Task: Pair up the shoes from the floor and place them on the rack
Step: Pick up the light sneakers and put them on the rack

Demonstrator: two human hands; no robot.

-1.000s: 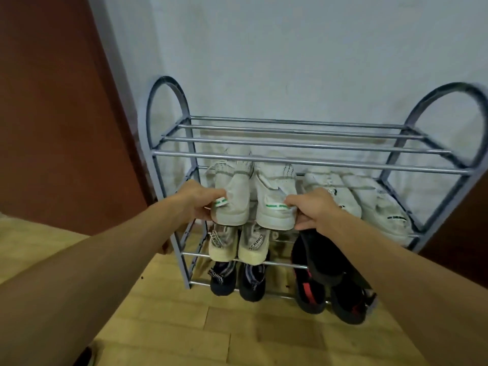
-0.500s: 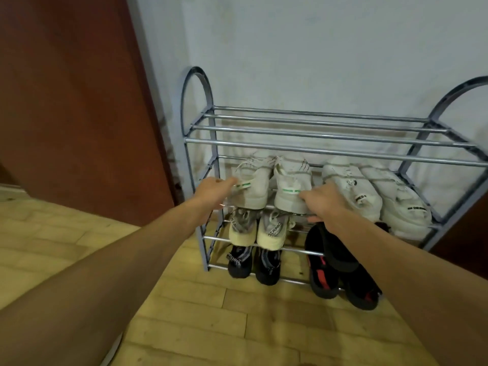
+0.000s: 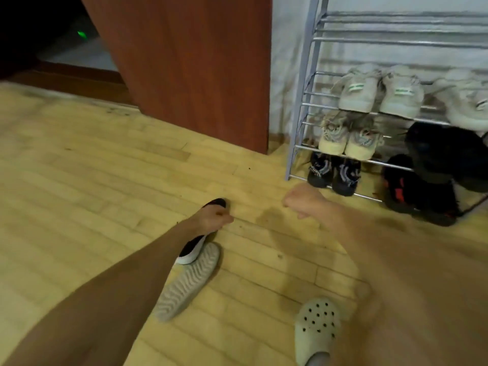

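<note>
A black shoe with a white sole [image 3: 192, 250] lies on the wooden floor, its toe pointing toward the rack. My left hand [image 3: 211, 220] hovers over its middle with curled fingers; contact is unclear. Beside it a shoe lies upside down, showing its grey ribbed sole [image 3: 188, 283]. My right hand [image 3: 303, 204] is loosely fisted above the bare floor and holds nothing. The metal rack [image 3: 301, 114] stands at the right. It holds a white pair with green tabs [image 3: 356, 93], another white pair [image 3: 464, 104], a beige pair [image 3: 343, 140], a small black pair [image 3: 333, 173] and black-and-red shoes [image 3: 417, 191].
A reddish-brown wooden panel [image 3: 190, 70] stands against the wall left of the rack, with a dark doorway [image 3: 39, 35] beyond it. A pale perforated clog [image 3: 317, 328] sits on a foot at the bottom right. The rack's top shelf [image 3: 396, 27] holds nothing.
Both hands have left the white sneakers on the rack and dropped toward the floor. The view has swung left and down, bringing the black shoe and the overturned shoe into sight.
</note>
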